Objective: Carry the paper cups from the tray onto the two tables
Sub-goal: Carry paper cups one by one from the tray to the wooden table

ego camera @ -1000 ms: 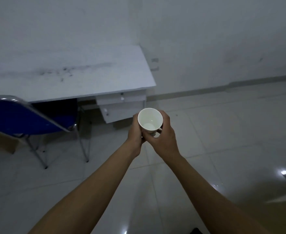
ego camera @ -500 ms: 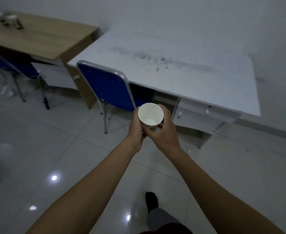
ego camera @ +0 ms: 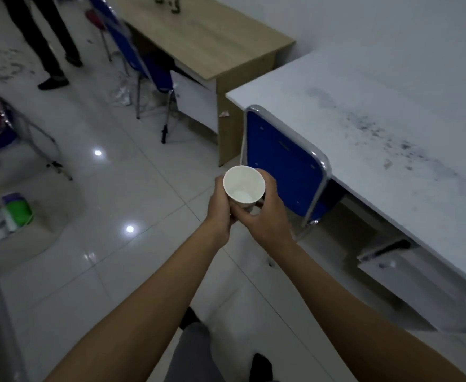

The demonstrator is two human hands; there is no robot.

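An empty white paper cup (ego camera: 243, 184) is held upright in front of me, over the tiled floor. My left hand (ego camera: 219, 208) wraps its left side and my right hand (ego camera: 267, 213) grips it from the right and below. The white table (ego camera: 377, 106) with dark smudges stands to the right. A wooden table (ego camera: 212, 37) stands beyond it at the upper middle, with small objects (ego camera: 168, 2) at its far end. No tray is in view.
A blue chair (ego camera: 281, 164) is tucked under the white table, just behind the cup. Another blue chair (ego camera: 132, 53) stands at the wooden table. A person's legs (ego camera: 47, 42) stand at the upper left. A green and white container (ego camera: 17, 210) sits at the left.
The view has swung left, so the wooden table and the left part of the room now show more. Both hands keep the same hold on the cup.
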